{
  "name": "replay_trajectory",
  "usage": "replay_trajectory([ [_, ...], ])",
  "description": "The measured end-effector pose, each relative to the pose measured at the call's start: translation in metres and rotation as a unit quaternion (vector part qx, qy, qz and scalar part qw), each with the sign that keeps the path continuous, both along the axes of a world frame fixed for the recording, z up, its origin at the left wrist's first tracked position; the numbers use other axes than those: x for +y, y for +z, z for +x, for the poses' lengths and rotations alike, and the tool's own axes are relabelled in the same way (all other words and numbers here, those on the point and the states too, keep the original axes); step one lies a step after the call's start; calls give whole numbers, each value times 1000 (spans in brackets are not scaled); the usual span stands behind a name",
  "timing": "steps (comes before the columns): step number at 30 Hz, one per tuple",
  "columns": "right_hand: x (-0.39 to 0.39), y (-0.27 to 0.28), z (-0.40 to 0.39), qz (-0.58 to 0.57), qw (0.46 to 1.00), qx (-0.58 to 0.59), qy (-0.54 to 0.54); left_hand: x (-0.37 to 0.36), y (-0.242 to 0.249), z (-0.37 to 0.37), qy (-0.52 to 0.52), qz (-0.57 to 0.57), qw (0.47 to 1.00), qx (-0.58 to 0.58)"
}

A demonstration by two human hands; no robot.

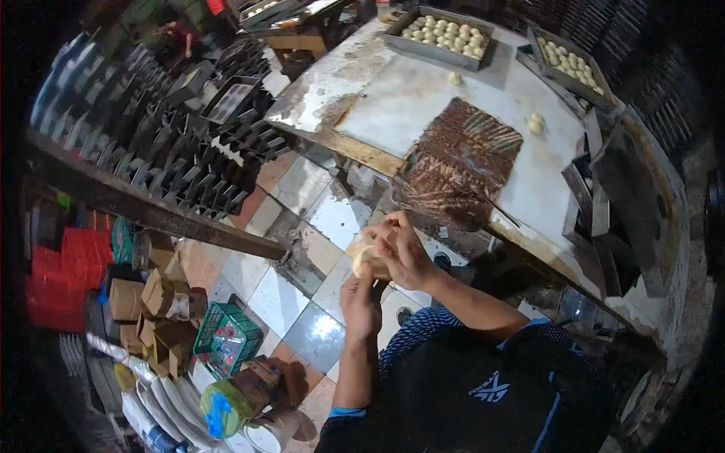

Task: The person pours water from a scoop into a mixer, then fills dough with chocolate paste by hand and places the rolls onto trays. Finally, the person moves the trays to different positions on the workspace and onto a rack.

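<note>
A pale piece of dough (362, 260) is held in front of my body, over the tiled floor. My left hand (362, 302) pinches it from below with thumb and fingers. Close beside it on the right, my right hand (402, 253) is raised with its fingers bent; they are blurred, and what they grip is hard to make out. Beyond my hands, a sheet smeared with brown filling (461, 162) lies at the near edge of the white-topped table (377, 102). Small dough balls (535, 124) rest on the table to the right of the sheet.
Two metal trays of dough balls (445, 36) (570, 64) stand at the table's far side. Empty metal tins (596, 196) are stacked at its right end. Racks of tins (189, 151), red crates (75, 268), cardboard boxes (155, 294) and a green basket (226, 340) are at left. A person (181, 34) is far back.
</note>
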State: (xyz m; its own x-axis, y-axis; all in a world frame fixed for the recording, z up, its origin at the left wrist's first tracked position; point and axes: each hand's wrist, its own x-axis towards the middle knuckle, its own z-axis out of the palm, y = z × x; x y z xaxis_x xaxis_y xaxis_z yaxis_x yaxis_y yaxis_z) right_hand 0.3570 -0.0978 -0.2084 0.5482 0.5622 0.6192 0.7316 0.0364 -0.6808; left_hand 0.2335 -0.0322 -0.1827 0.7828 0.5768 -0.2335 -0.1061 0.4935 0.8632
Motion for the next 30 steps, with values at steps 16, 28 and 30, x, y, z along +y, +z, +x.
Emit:
replay_trajectory([
  [16, -195, -101, 134, -388, 859, -18, -334, -11, -34, 92, -224, -84, 971, -8],
  [28, -217, -91, 140, -426, 849, 33, -310, -2, -45, 102, -155, -75, 985, 27],
  [30, -226, -93, 154, -419, 875, 33, -241, -1, -48, 94, -146, -84, 986, 13],
])
